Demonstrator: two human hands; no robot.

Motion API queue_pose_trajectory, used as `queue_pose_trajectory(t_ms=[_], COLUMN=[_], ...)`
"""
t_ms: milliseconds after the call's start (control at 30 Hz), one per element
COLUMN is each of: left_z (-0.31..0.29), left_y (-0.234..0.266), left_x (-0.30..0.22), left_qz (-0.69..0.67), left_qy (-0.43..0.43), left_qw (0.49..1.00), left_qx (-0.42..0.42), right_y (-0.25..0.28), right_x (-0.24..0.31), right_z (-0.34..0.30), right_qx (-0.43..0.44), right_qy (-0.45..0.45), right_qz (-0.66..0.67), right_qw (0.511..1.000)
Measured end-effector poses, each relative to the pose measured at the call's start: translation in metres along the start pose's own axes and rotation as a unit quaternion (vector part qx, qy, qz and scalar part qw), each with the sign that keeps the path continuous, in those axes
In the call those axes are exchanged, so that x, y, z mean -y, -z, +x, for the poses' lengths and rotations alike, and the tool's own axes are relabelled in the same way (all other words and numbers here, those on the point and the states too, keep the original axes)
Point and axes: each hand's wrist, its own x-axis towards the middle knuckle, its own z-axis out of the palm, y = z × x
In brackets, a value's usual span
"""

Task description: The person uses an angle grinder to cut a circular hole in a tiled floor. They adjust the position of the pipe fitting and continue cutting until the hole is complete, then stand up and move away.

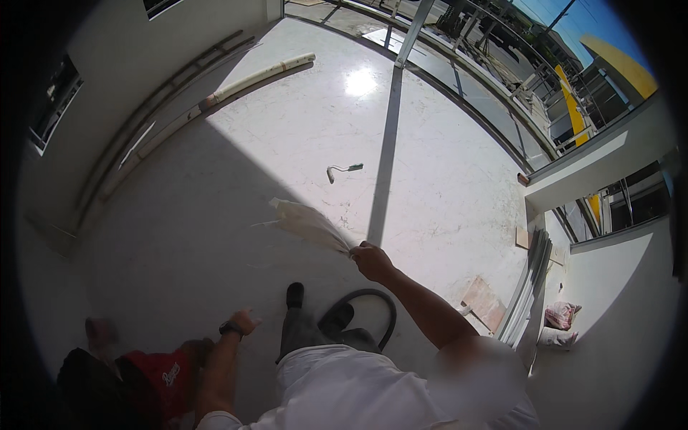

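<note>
My right hand (371, 261) is closed on the gathered end of a pale, thin plastic sheet (308, 222). The sheet flares out to the left above the floor; whether it is a bag, I cannot tell. Lower down on the left, my left hand (246, 322) is held away from my body, a dark watch on its wrist. Its fingers look stretched out with nothing in them. Beyond the sheet, a paint roller (332, 174) with a green handle lies on the pale floor (301, 136).
A dark hose (393, 315) curves beside my legs. Close by at lower left is a person in a red shirt (159, 383). Long pipes (261, 77) lie along the left wall. Grey metal lengths (527, 290), a stained board (484, 302) and bags (561, 315) are at right.
</note>
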Motion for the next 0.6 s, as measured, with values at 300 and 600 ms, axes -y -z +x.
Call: queue_pose_trajectory(t_ms=[300, 600], left_z=[0.076, 0.186], left_y=[0.087, 0.114], left_x=[-0.061, -0.07], left_qz=[0.183, 0.344], left_qy=[-0.034, -0.03], left_qw=[0.981, 0.917], left_qx=[0.052, 0.2], right_y=[0.077, 0.193], right_x=[-0.017, -0.002], right_z=[0.043, 0.061], right_qx=[-0.176, -0.534], right_qy=[-0.258, -0.208], right_qz=[0.128, 0.504], right_qw=[0.941, 0.646])
